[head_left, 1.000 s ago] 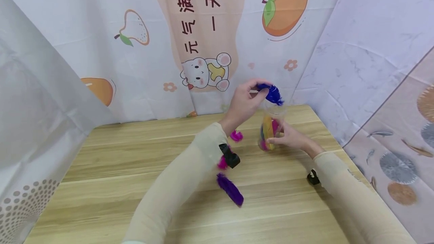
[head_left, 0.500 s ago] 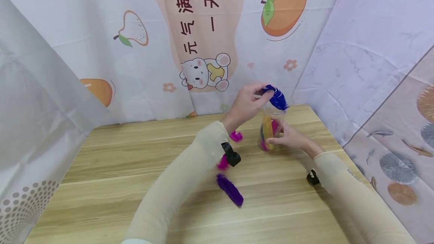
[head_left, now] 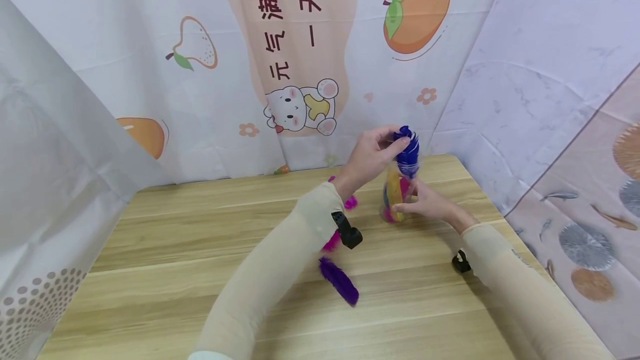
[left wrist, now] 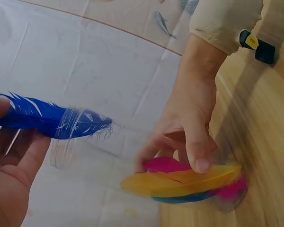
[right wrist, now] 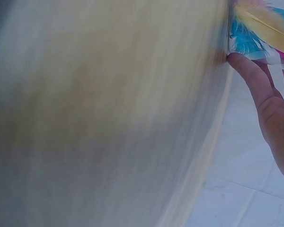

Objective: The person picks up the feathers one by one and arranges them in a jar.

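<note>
My left hand (head_left: 372, 154) pinches a blue feather (head_left: 408, 154) over a clear plastic jar (left wrist: 61, 156). In the left wrist view the feather's frayed end has passed inside the jar's rim, while its other end stays between my fingers. Lower down, my right hand (head_left: 425, 201) holds the jar's side, thumb in front and fingers behind. Inside the jar are a yellow feather (left wrist: 180, 182), a teal feather (left wrist: 184, 197) and pink feathers (left wrist: 233, 189). The right wrist view shows my right hand (right wrist: 274, 113) at the jar's edge.
On the wooden table (head_left: 190, 254) lies a purple feather (head_left: 340, 281) in front of my left forearm. Pink feathers (head_left: 351, 202) lie close to that forearm, partly hidden by it. A printed curtain (head_left: 200, 99) hangs behind the table, and another curtain (head_left: 540, 99) hangs on the right.
My left hand has moved slightly right and down. The blue feather has turned from slanting to nearly upright and its lower end has entered the jar. My right hand has stayed on the jar.
</note>
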Available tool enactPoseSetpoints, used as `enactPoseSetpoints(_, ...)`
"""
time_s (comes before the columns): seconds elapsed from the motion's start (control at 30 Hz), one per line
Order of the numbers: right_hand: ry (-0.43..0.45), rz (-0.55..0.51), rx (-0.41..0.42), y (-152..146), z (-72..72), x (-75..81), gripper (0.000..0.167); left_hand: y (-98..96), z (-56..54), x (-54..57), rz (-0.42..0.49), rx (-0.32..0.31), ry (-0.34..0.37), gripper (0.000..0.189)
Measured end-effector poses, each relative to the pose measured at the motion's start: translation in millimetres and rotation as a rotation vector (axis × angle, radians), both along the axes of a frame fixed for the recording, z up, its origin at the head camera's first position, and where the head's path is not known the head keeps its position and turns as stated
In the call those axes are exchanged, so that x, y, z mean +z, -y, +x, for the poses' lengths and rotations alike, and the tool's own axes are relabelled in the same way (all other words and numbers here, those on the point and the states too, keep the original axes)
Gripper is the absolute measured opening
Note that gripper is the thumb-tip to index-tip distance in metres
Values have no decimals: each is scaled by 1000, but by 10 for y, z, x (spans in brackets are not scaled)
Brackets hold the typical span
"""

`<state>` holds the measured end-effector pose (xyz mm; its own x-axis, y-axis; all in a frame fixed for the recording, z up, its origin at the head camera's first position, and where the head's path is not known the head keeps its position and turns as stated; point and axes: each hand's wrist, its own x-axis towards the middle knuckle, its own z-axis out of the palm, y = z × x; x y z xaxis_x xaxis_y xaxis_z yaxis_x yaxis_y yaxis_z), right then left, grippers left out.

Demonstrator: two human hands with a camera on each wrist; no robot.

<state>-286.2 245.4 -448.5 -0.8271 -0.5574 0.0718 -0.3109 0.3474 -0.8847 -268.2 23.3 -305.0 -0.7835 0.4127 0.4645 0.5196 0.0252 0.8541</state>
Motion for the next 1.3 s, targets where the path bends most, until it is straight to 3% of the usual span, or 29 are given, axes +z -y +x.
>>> enactPoseSetpoints(0.4,0,-6,-6,-11,-12,-15,81,-52,-24,-5,-32,18,10,25)
enactPoseSetpoints(0.73,-5,9,5,-14,-23,0,73,-97,-76,75,-140,-29,134,30)
enactPoseSetpoints(1.03,-12,15,4,-2,-31,-15,66,-130,-102,85,-171,31,164,25)
enactPoseSetpoints(1.3,27,53,-18,-6,-10,8,76,-173,-72,111,-234,119,199,22)
